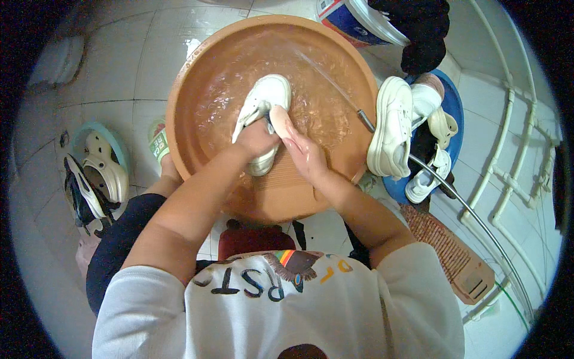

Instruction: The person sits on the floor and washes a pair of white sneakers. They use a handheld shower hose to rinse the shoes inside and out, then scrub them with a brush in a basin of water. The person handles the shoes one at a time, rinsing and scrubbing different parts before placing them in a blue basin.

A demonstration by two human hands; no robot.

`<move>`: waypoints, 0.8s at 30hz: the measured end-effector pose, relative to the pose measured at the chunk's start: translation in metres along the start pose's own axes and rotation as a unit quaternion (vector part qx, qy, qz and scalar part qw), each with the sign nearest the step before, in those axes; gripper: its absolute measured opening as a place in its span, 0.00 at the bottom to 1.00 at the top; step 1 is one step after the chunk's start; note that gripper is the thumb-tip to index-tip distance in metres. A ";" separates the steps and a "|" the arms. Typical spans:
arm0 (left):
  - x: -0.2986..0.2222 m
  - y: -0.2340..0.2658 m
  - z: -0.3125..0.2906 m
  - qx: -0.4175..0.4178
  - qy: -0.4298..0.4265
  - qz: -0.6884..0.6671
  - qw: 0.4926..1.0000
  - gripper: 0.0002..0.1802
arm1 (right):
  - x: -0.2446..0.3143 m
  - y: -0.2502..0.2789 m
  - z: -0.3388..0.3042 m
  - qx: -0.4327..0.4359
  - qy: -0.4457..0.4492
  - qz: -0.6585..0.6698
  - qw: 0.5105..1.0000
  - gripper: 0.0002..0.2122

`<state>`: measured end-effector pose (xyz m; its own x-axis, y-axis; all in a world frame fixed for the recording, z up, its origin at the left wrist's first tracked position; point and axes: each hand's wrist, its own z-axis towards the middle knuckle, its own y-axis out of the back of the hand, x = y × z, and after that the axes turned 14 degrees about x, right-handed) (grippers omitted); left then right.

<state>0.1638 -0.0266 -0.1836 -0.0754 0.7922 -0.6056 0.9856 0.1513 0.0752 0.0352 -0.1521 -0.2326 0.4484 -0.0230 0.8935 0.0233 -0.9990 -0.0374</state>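
Head view: round-toed white shoe (272, 93), perhaps leather, at wet hands (257, 139).

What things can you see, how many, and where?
tub: 1, brown, middle
shoe: 1, white, in tub
blue tub: 1, blue, right
other shoes: at least 3, white, in or by blue tub
hose: 1, silvery, right, spraying into tub
bucket: 1, white and blue, top right
cloth: 1 heap, black, by bucket
green tub: 1, pale green, left
clogs: at least 2, cream, green tub and blue tub
dark footwear: count unclear, black-white, beside green tub
washboard: 1, brown, lower right
pipes: several, white, right
seat, perhaps: 1, red, below tub
slipper: at least 1, green-white, left foot
shirt: 1, white, on the person
left hand: 1, bare, at shoe's opening
right hand: 1, bare, beside left hand
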 end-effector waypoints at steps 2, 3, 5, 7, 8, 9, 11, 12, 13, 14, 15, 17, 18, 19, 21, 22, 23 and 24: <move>0.018 -0.005 0.010 -0.017 -0.052 -0.018 0.998 0.26 | 0.033 0.015 0.026 0.013 -0.075 -0.101 0.992 0.17; 0.017 -0.007 0.011 -0.033 -0.033 -0.004 0.999 0.26 | 0.072 0.025 0.040 0.020 -0.145 -0.289 0.946 0.17; 0.009 -0.011 0.013 -0.057 -0.005 0.029 0.998 0.25 | 0.030 0.040 0.067 -0.080 -0.106 -0.227 0.965 0.18; 0.007 -0.004 0.009 -0.026 0.003 -0.004 1.000 0.25 | 0.043 0.048 0.073 -0.141 -0.190 -0.285 0.929 0.19; 0.003 -0.002 0.004 -0.025 0.002 -0.023 0.999 0.26 | 0.033 0.057 0.070 -0.179 -0.201 -0.265 0.926 0.19; 0.002 -0.001 0.002 -0.023 0.002 -0.042 0.999 0.26 | 0.013 0.070 0.064 -0.217 -0.212 -0.244 0.921 0.19; 0.013 -0.002 0.008 -0.015 0.007 -0.064 0.998 0.30 | -0.015 0.079 0.046 -0.192 -0.217 -0.357 0.888 0.18; 0.008 -0.002 0.005 -0.030 0.012 -0.069 0.997 0.32 | -0.005 0.074 0.036 -0.157 -0.264 -0.376 0.874 0.18; 0.004 -0.003 0.002 -0.045 0.010 -0.072 0.996 0.35 | 0.005 0.072 0.028 -0.128 -0.308 -0.395 0.856 0.18; 0.012 -0.006 0.012 -0.040 0.017 -0.052 0.998 0.42 | -0.005 0.077 0.035 -0.176 -0.321 -0.287 0.885 0.18; 0.014 -0.007 0.014 -0.054 0.028 -0.063 0.996 0.41 | -0.004 0.076 0.039 -0.172 -0.295 -0.268 0.901 0.18; 0.006 -0.004 0.010 -0.081 0.055 -0.086 0.991 0.41 | 0.015 0.066 0.050 -0.160 -0.245 -0.228 0.929 0.17; 0.000 -0.003 0.005 -0.071 0.051 -0.086 0.992 0.42 | 0.027 0.058 0.057 -0.154 -0.219 -0.208 0.941 0.16; 0.006 -0.005 0.008 -0.082 0.041 -0.091 0.992 0.41 | 0.037 0.049 0.064 -0.146 -0.190 -0.187 0.953 0.16; 0.023 -0.011 0.021 -0.098 0.016 -0.098 0.990 0.39 | 0.031 0.028 0.058 -0.121 -0.071 -0.094 0.986 0.15; 0.027 -0.007 0.021 -0.084 0.019 -0.110 0.990 0.37 | 0.029 0.013 0.043 -0.130 -0.037 -0.065 0.989 0.15; 0.029 -0.003 0.021 -0.066 0.017 -0.123 0.990 0.34 | 0.029 0.000 0.017 -0.089 0.016 -0.022 0.996 0.15; 0.031 0.001 0.023 -0.046 0.013 -0.134 0.990 0.32 | 0.029 -0.012 -0.010 -0.045 0.065 0.025 0.997 0.16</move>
<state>0.1661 -0.0158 -0.2205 -0.3374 0.7309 -0.5932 0.9117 0.4106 -0.0125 0.0387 -0.1416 -0.2018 0.3276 -0.0716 0.9421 -0.0800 -0.9956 -0.0479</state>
